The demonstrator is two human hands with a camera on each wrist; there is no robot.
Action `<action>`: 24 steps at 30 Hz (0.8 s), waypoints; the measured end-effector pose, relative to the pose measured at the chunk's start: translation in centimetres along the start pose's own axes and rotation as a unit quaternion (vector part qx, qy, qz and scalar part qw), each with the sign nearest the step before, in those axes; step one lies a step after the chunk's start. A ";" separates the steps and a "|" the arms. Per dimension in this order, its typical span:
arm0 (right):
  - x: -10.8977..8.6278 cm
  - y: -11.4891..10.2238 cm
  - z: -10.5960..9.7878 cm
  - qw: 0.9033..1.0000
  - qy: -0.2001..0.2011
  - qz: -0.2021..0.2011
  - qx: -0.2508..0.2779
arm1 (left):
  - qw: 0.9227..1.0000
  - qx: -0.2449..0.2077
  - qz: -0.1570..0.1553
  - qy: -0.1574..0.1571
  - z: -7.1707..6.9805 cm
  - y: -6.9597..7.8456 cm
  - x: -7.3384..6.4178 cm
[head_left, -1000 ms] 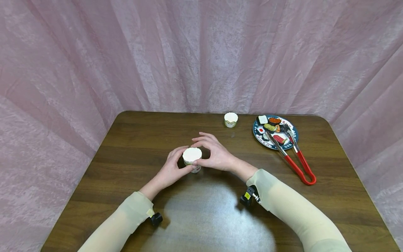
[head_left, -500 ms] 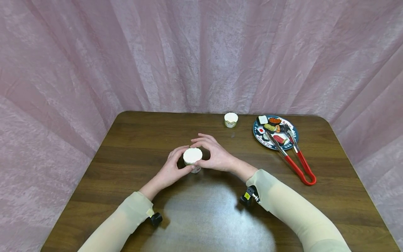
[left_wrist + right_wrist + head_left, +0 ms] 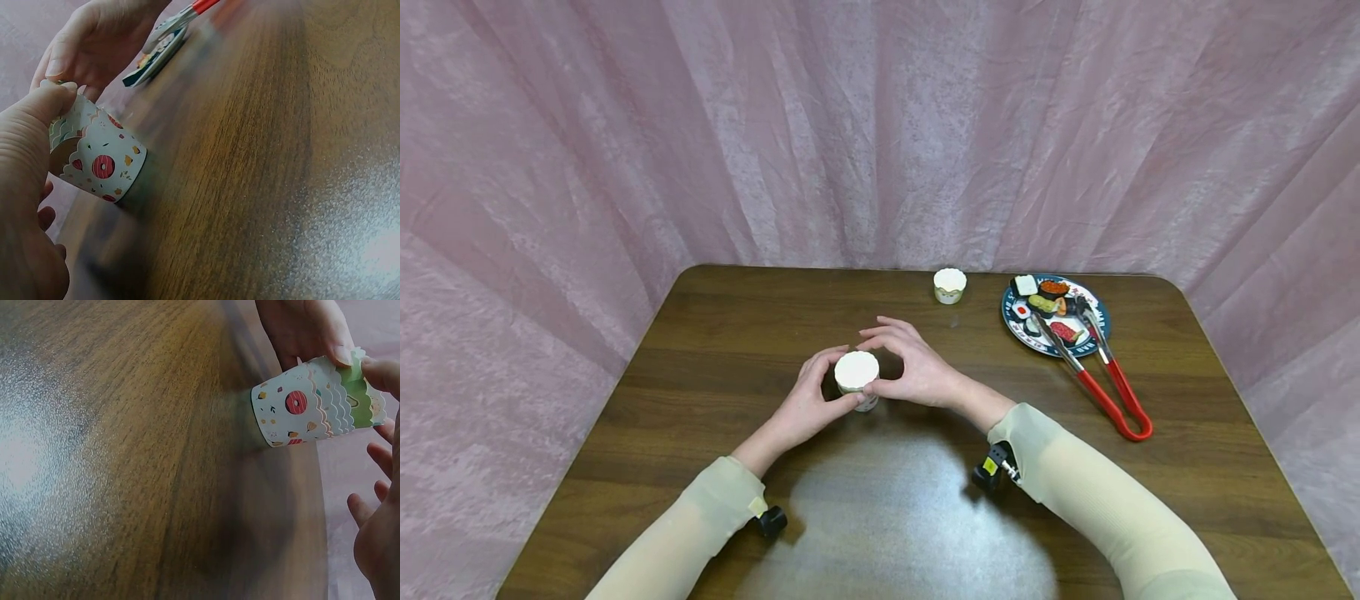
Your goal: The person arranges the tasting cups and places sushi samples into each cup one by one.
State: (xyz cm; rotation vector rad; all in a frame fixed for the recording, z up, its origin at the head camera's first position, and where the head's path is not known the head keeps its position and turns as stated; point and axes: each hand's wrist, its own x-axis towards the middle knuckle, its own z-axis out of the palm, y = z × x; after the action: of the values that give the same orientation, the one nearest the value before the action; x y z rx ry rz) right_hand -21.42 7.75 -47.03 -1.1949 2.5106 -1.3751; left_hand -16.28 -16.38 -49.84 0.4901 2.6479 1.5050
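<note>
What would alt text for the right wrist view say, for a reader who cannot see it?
A nested stack of paper cupcake cups printed with doughnuts is held just above a dark wooden table, pinched at its scalloped rims by the left hand from above and the right hand from the right. Glare brightens the table at left.

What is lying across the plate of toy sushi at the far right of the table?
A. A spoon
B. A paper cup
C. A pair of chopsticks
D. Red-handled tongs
D. Red-handled tongs rest with their metal tips on the plate among the sushi pieces, while the red handles trail off onto the table toward the person.
</note>
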 end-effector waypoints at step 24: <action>0.1 -0.2 -0.1 0.999 0.025 0.004 0.035 | 1.000 0.020 0.010 0.005 0.1 -0.1 0.1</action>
State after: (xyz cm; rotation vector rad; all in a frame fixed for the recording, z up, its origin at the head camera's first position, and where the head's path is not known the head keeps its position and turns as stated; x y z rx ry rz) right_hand -21.47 7.70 -46.77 -1.1518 2.4751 -1.4966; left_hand -16.38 -16.28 -49.95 0.5144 2.6942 1.4664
